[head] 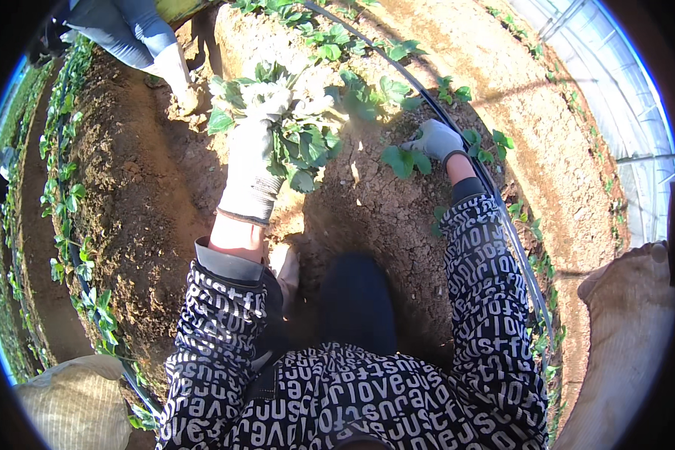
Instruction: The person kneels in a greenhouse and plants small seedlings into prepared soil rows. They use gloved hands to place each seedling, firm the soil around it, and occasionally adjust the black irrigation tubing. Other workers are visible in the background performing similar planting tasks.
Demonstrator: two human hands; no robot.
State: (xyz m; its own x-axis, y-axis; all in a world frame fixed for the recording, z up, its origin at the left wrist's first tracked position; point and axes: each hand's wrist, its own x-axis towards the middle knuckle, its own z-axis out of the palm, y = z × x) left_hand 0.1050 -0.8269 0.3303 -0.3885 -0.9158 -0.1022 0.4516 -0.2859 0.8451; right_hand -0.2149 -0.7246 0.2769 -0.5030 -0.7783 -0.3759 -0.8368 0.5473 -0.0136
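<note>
My left hand (261, 126), in a pale glove with a ribbed cuff, grips a bunch of cut or loose strawberry leaves (306, 146). Leaves spread out on both sides of its fingers, and bright sunlight washes out part of the bunch. Farther right, my right hand (439, 139), in a grey glove, is low on the soil bed. Its fingertips are at a small strawberry plant (402, 160), beside a black drip hose (430, 101). Whether those fingers pinch a stem is hidden. More strawberry plants (365, 93) grow just beyond both hands.
Another person's legs (140, 39) stand at the upper left, in the furrow. A planted row (70, 191) with a hose runs down the left. At the right is a translucent greenhouse wall (630, 101). Cloth-like pale brown material (624, 337) fills the lower right.
</note>
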